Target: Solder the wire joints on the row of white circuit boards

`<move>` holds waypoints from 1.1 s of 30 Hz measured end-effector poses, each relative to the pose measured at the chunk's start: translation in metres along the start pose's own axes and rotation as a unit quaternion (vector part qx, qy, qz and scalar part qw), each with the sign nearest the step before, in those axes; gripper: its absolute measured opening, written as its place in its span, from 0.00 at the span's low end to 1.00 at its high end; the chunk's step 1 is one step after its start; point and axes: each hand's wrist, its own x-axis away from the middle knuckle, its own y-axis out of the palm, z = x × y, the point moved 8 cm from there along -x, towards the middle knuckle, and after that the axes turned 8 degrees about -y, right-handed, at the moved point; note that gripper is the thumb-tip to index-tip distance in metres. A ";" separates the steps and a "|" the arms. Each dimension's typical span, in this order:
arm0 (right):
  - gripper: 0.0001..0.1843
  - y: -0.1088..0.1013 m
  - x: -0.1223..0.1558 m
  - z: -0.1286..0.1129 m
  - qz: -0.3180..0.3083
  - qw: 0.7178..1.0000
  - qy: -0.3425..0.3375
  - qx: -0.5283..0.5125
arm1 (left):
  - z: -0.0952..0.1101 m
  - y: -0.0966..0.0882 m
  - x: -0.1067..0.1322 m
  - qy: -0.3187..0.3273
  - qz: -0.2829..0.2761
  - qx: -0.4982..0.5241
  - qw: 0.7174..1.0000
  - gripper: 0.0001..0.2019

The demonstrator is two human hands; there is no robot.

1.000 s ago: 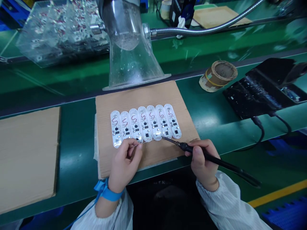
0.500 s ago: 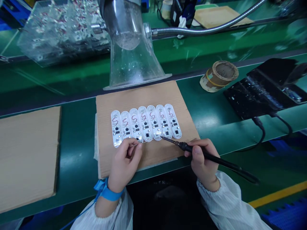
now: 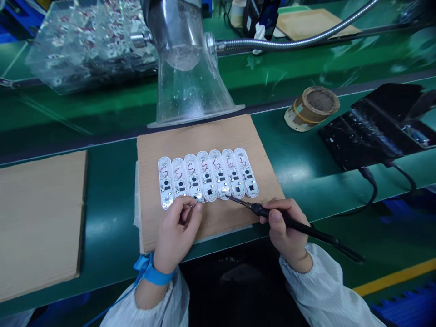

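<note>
Several white oblong circuit boards (image 3: pixel 209 177) with thin red wires and dark chips lie side by side on a cardboard sheet (image 3: pixel 218 220). My right hand (image 3: pixel 289 231) is closed round the black handle of a soldering iron (image 3: pixel 320 235). Its tip reaches the lower end of one board right of the row's middle. Pinched in my left hand (image 3: pixel 180 229), at the row's lower left edge, is a thin solder wire (image 3: pixel 209 200) that runs right toward the iron's tip. Whether wire and tip touch is too small to tell. A blue strap (image 3: pixel 158 274) circles my left wrist.
A clear fume hood (image 3: pixel 194 91) on a metal hose stands just behind the cardboard. To the right are a round cardboard tube (image 3: pixel 311 109) and a black device (image 3: pixel 374 127) with cables. A second cardboard sheet (image 3: pixel 41 222) lies left; a clear parts tray (image 3: pixel 91 50) sits behind.
My right hand and the soldering iron have shifted slightly left, the tip moving a little along the same board's lower end. My left hand stays in place with the wire.
</note>
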 end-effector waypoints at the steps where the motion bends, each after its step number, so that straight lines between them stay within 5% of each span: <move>1: 0.05 0.001 0.000 0.000 -0.008 1.000 -0.003 0.008 | 0.000 0.000 0.000 0.002 0.001 -0.001 1.000 0.04; 21: 0.08 0.001 -0.001 0.001 -0.014 1.000 -0.012 -0.009 | 0.002 -0.004 -0.002 0.003 0.014 0.011 1.000 0.04; 28: 0.16 -0.004 -0.005 0.001 0.045 0.998 -0.018 -0.049 | 0.001 -0.024 0.005 0.017 0.053 0.039 0.998 0.04; 33: 0.15 -0.012 -0.019 -0.004 0.050 0.994 -0.038 -0.084 | -0.022 -0.068 0.011 0.016 0.149 -0.017 0.988 0.08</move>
